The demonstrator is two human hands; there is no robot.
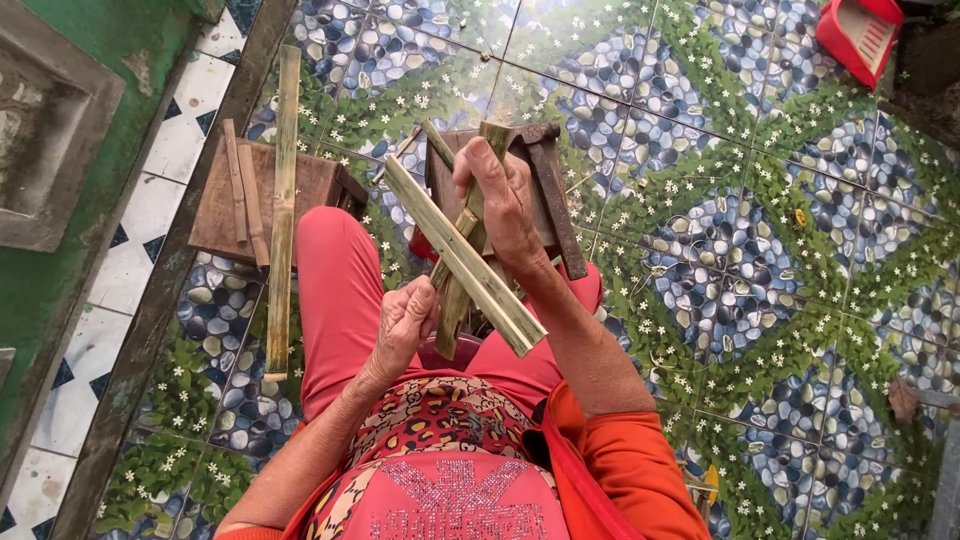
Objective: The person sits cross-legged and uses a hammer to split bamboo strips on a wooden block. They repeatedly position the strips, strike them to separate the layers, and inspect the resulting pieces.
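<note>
A person in pink pants is sitting and looking down at two busy hands. The right hand (505,205) is curling its fingers tight around the top of a thick bamboo piece (462,270) that is standing almost straight up over the lap. The left hand (405,325) is closing its fingers around the low end of that same piece, near the knees. A long split bamboo strip (465,258) is lying slanted across the upright piece, making a cross shape. The strip is pale yellow-green, flat and smooth on its cut face, with square ends.

Behind the hands, a small dark wooden stool (550,200) is sitting on the floor. To the left, a flat brown wooden block (310,185) is holding two thin reddish sticks (243,195), and a long green bamboo slat (283,210) is leaning over it. The floor tiles (750,250) are shiny, with round blue pebble shapes, green leaves and tiny white flowers. A red plastic dustpan (858,35) is peeking in at the top right corner. A green painted wall (60,280) is running along the left side.
</note>
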